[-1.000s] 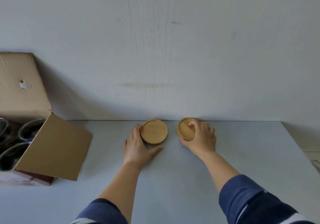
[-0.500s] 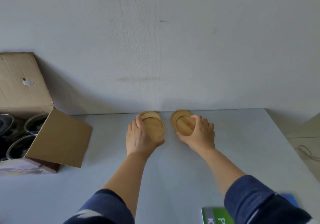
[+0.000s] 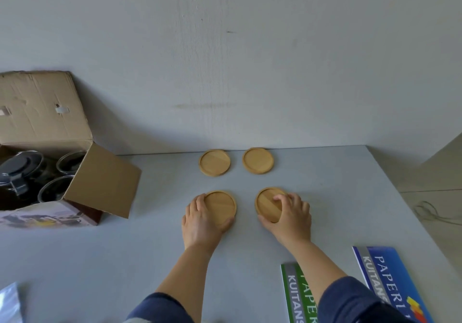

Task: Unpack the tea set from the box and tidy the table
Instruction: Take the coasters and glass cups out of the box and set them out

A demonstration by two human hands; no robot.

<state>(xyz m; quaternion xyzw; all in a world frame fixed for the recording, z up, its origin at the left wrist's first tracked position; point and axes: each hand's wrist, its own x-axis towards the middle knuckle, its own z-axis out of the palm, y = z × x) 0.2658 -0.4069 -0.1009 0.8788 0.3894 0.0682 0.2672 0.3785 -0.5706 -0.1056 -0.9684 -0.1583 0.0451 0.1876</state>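
STEP: laying coasters in a grid on tabletop [image 3: 150, 260] | LEFT hand [image 3: 203, 219]: grip loose on near-left coaster [image 3: 221, 206] | RIGHT hand [image 3: 291, 216]: fingers curled on near-right coaster [image 3: 267, 204] | NEXT: release both, reach box [image 3: 100, 180] for glassware [image 3: 53, 191], likely fragile

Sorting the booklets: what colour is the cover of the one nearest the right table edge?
Blue booklet, head view.
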